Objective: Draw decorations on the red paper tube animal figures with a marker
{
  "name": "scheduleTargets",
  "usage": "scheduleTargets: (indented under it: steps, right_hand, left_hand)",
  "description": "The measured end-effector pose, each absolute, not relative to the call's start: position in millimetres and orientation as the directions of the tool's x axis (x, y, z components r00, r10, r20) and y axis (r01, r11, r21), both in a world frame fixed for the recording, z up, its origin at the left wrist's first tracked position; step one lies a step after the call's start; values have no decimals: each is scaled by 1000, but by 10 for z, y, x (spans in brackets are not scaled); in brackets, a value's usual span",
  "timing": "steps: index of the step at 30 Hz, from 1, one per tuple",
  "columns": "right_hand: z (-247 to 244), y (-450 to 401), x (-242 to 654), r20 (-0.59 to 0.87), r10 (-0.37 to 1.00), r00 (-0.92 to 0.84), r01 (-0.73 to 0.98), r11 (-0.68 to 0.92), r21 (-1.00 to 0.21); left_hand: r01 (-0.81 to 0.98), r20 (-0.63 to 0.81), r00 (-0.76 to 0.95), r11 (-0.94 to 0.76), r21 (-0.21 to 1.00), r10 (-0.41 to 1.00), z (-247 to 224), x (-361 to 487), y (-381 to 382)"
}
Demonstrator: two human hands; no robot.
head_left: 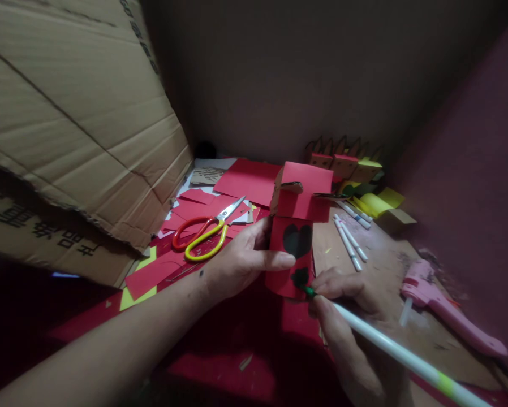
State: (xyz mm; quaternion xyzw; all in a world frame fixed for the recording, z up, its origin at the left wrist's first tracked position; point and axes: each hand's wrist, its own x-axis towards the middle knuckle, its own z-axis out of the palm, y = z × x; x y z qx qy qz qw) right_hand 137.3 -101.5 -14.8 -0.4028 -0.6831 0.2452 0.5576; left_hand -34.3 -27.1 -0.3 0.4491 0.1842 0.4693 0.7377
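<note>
My left hand (254, 257) is wrapped round a red paper figure (301, 199), its thumb lying across the front. The figure has a box-like head on a rounded red body, with small cardboard pieces sticking out of the head. Dark heart-like marks show on the body, a large one above a smaller one. Between the thumb and fingers of my right hand (347, 316) is a white marker pen (390, 347) with a green tip. That tip touches the lower dark mark. Red-and-yellow-handled scissors (205, 234) lie open left of the figure.
Red paper sheets (248, 182) and scraps lie behind the scissors. A large cardboard panel (76, 107) leans at the left. On the right are white markers (349, 243), a pink glue gun (440, 308) and a yellow paper piece (377, 203). Small cardboard figures (343, 164) stand by the back wall.
</note>
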Motion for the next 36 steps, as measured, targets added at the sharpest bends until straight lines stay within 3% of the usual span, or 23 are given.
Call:
scheduleTargets:
  steps: [24,31,36]
  right_hand:
    - [-142,-1026,1382,548,833,-69,266,545,-795]
    - [-170,-1021,1384,535,843,-59,196,535,-822]
    - [-160,-1011,1378,534,844,-53,251,529,-811]
  left_hand:
    - [-525,151,496,157,836,855,-2,-343,-259]
    - [-525,159,498,150,838,853,-6,-346,-268]
    - [-527,181,497,129,840,849,-4,-345,-265]
